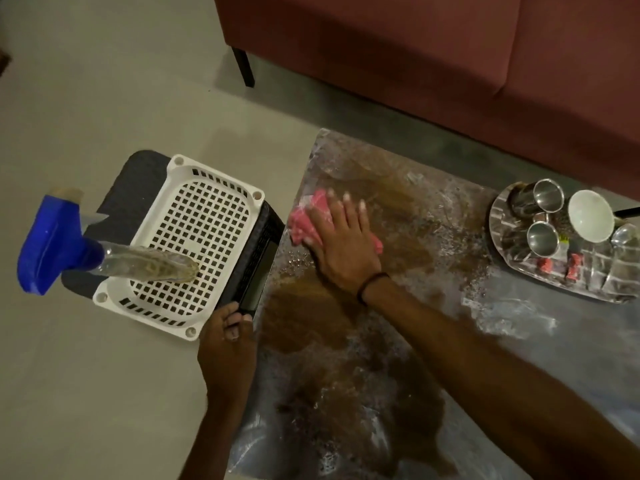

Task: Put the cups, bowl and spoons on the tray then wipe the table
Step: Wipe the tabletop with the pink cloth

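On the wet tabletop point(398, 306), near its far-left corner: right hand point(341, 244), palm down, fingers spread flat, pressing a pink cloth point(304, 220) against the surface; no closed grasp, the cloth pinned under the palm and fingers. Dark band on that wrist.

Left hand point(227, 344): at the table's left edge, fingers curled onto the corner of a dark stand point(256, 258) just beside the table.

White perforated basket point(194, 244): sits on the dark stand, holds a spray bottle point(69, 251) with a blue trigger head, standing in it.

Tray point(519, 268), metal, oval: at the table's far-right side, well apart from the cloth. On it: two steel cups point(545, 199), one white bowl point(590, 216), a spoon point(625, 233) beside the bowl, small red items at the near rim.

Beyond the table: red sofa point(433, 53), grey floor point(86, 98).
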